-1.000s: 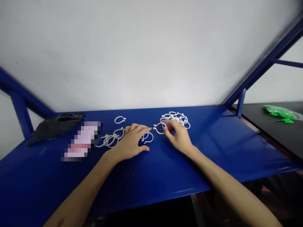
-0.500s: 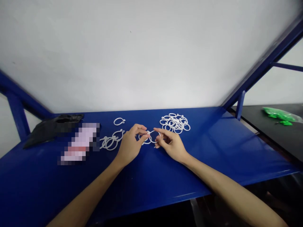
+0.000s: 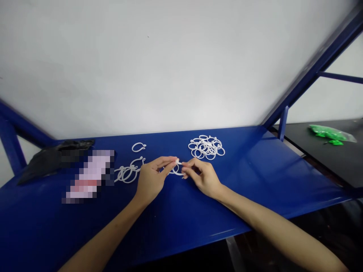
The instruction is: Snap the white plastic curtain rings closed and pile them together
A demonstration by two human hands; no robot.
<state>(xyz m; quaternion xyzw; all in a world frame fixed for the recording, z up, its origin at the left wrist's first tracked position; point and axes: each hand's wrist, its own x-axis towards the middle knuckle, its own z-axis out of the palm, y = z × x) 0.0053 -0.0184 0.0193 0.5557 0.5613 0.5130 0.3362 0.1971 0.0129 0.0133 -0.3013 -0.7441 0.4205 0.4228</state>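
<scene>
Near the middle of the blue table, my left hand (image 3: pixel 150 179) pinches a white curtain ring (image 3: pixel 179 174) between thumb and fingertips at its knobbed end. My right hand (image 3: pixel 205 177) closes its thumb and fingers on the white ring from the other side. Part of the rings between my hands is hidden by the fingers; at least two seem to overlap there. Left of my left hand lies a small cluster of white rings (image 3: pixel 127 174), and a single open ring (image 3: pixel 144 146) rests behind it. A larger heap of rings (image 3: pixel 206 146) lies beyond my right hand.
A black plastic bag (image 3: pixel 42 160) and a pixelated pinkish item (image 3: pixel 92 168) lie on the left of the blue table (image 3: pixel 249 170). Blue metal braces (image 3: pixel 283 124) rise at both sides. A bag with green pieces (image 3: pixel 330 134) sits on a black surface to the right.
My hands have drawn closer together, and the ring that stood visible between them has tilted so it shows nearly edge-on. The view has shifted slightly.
</scene>
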